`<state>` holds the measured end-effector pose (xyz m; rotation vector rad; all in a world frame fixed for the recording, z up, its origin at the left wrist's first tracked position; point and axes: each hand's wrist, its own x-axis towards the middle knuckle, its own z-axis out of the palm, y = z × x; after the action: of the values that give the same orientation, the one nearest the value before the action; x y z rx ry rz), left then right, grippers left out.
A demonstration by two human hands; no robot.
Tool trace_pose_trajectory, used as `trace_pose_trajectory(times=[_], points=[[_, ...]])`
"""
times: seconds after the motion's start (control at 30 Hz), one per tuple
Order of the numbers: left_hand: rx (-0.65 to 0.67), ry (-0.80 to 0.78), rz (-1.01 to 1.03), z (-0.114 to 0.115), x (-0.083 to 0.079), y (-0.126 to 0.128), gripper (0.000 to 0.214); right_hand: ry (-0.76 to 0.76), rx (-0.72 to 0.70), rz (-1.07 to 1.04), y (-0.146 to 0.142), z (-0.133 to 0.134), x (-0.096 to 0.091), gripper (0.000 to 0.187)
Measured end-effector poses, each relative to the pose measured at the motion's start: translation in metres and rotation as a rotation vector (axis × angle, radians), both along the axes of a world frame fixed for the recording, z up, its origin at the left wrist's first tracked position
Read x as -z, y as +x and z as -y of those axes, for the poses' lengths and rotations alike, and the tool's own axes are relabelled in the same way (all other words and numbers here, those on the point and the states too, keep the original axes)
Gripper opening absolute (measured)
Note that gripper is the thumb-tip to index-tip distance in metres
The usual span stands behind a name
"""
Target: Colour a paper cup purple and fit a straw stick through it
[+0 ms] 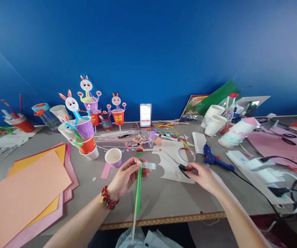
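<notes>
My left hand point(125, 175) pinches the top of a green straw point(139, 186) and a pale wooden stick point(135, 213) that hang down toward me. A small strip of clear tape point(148, 165) sticks out sideways from my fingertips. A red bead bracelet point(107, 199) sits on that wrist. My right hand point(201, 175) lies lower on the table to the right, fingers closed on black scissors point(183, 168) that rest over white paper cutouts point(170, 165).
A purple paper cup point(113, 157) stands just beyond my left hand. A blue glue gun point(213, 159) lies right of the scissors. Orange and pink paper sheets point(27, 193) cover the left. Bunny paper cups point(82, 125), straws, white cups point(215, 120) and cables crowd the back and right.
</notes>
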<state>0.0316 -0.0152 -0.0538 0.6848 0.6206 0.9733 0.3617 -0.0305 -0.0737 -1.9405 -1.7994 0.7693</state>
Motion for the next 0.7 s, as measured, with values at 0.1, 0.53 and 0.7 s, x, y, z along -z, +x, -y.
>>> trace_pose_trajectory(times=[0.1, 0.53, 0.7], points=[[-0.018, 0.02, 0.04, 0.001, -0.003, 0.001, 0.017, -0.106, 0.022, -0.442, 0.004, 0.011, -0.008, 0.034], [-0.148, -0.005, 0.051, 0.002, -0.001, 0.004, 0.021, -0.319, -0.183, -0.983, -0.119, 0.073, 0.006, 0.059], [-0.156, -0.005, 0.084, 0.001, -0.004, 0.004, 0.023, -0.294, -0.191, -0.954, -0.124, 0.07, 0.007, 0.057]])
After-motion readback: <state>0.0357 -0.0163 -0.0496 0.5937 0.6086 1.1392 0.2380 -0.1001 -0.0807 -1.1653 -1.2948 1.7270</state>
